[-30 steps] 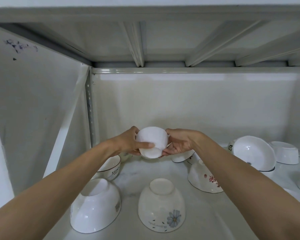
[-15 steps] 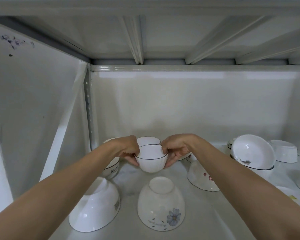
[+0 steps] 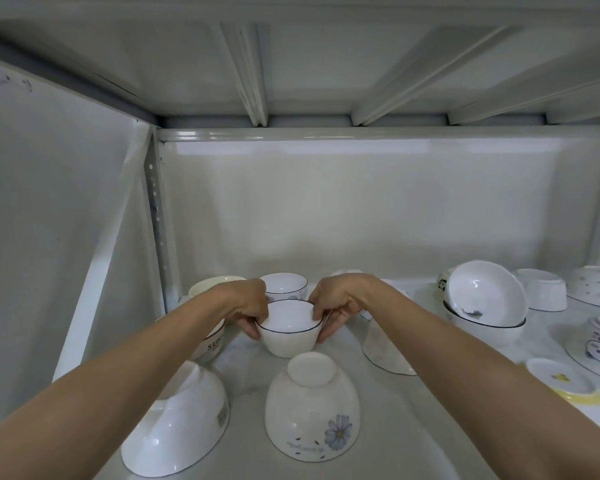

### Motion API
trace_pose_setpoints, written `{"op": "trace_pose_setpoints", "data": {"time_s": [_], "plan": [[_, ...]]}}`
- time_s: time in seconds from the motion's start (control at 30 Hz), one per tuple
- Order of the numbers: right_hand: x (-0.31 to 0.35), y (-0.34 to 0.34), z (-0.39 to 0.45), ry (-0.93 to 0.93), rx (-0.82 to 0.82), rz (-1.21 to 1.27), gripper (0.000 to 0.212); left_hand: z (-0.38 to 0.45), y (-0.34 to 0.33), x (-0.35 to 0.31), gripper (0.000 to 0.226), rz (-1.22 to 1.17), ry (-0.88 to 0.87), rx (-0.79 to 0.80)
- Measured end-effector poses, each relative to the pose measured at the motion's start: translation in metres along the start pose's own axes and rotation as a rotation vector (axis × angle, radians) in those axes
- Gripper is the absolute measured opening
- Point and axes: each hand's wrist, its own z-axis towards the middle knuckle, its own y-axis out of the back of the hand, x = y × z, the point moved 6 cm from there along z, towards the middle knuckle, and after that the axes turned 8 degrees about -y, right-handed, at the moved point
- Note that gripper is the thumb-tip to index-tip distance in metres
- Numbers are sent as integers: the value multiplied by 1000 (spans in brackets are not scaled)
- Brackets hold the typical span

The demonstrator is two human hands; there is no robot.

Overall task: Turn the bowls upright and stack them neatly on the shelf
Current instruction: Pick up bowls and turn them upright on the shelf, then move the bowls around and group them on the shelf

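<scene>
Since the earlier frames, both hands have brought the small dark-rimmed bowl point(image 3: 287, 329) down from mid-air and turned it mouth-up; it now sits low over the shelf point(image 3: 246, 382), though contact with the surface cannot be confirmed.

Far left, an upturned plain white bowl point(image 3: 177, 424) lies tilted at the front edge. Behind it, a lettered bowl point(image 3: 212, 341) stands upright, partly hidden by the left forearm, with a cream bowl point(image 3: 210, 285) further back. The left hand point(image 3: 248, 308) grips the held bowl's left rim and the right hand point(image 3: 336, 304) its right rim, fingers curled round the wall. Directly behind stands a second upright dark-rimmed bowl point(image 3: 286, 287). In front, an inverted flower-print bowl point(image 3: 311, 410) rests just beside the held one.

Right of the forearm, another inverted bowl point(image 3: 383, 348) is partly covered. Further right, a tilted white bowl point(image 3: 484, 296) leans inside an upright one, followed by an inverted square-based bowl point(image 3: 541, 289) and a yellow-rimmed dish point(image 3: 565, 384).

Shelf surface is pale grey metal, with white walls and ribbed shelf underside overhead.
</scene>
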Motion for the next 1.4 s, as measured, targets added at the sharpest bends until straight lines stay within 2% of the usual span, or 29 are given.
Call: {"op": "trace_pose_setpoints", "data": {"time_s": [0.1,0.23,0.33,0.4,0.43,0.53,0.63,0.73,0.87,1.07,1.3,1.4], "plan": [[-1,11,-5,1,-81,13,37,-2,7,-7,5,104,-11,-39],[-1,45,-22,46,-207,52,23,2,22,-23,16,260,-94,-178],[-4,81,-33,98,-347,103,20,11,26,-48,13,290,-230,-281],[-8,103,-38,119,-455,118,18,18,20,-69,9,273,-308,-282],[-10,112,-38,122,-501,114,17,22,15,-79,11,264,-337,-261],[-17,129,-33,120,-585,61,20,33,-4,-104,55,267,-367,-211],[-24,132,-27,79,-612,-23,30,46,-23,-124,73,318,-365,-184],[-32,135,-20,26,-618,-65,29,59,-42,-133,85,379,-306,-170],[-37,135,-11,-16,-591,-80,18,69,-61,-136,87,440,-246,-182],[-35,136,-2,0,-600,-77,14,80,-71,-134,100,497,-182,-237],[-29,138,1,30,-629,-101,15,82,-80,-141,100,601,-237,-327],[-30,138,1,28,-633,-105,15,85,-80,-140,98,592,-222,-318]]}}
